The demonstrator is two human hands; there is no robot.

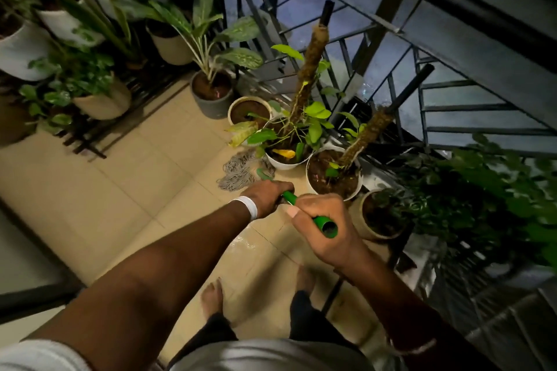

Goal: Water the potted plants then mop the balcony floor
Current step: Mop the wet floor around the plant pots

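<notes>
Two white pots [333,173] with moss poles crowd the railing [376,48] just past my gray mop head [241,172], which sits on the beige floor tiles [126,190] touching the nearer pot. My left hand [266,197] and right hand [324,227] are both wrapped tight around the green mop handle [316,218].

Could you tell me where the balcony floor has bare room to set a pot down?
Bare tile lies left of the mop head, in front of the plant rack. Along the railing pots crowd together.
</notes>
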